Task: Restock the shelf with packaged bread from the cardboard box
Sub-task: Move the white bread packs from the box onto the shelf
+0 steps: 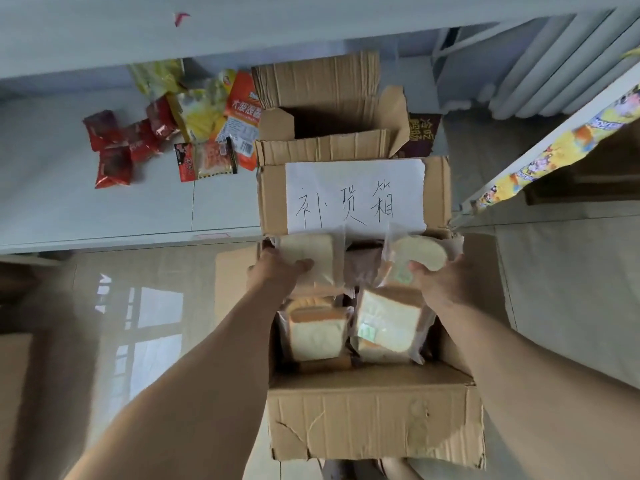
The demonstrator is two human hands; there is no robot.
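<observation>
Bread packs are being lifted from the cardboard box (374,420) on the floor: the left hand (277,268) is gripping a square-sliced pack (306,249), the right hand (443,278) a rounder one (420,252), fingers curling round each. Two more packs (317,332) are lying inside. Next, I judge, both need carrying across to the shelf (221,209).

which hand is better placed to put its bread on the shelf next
Probably the left. The left hand holds a bread pack on the side where the shelf with snack packets lies. The right hand holds its own bread pack further from it.
</observation>
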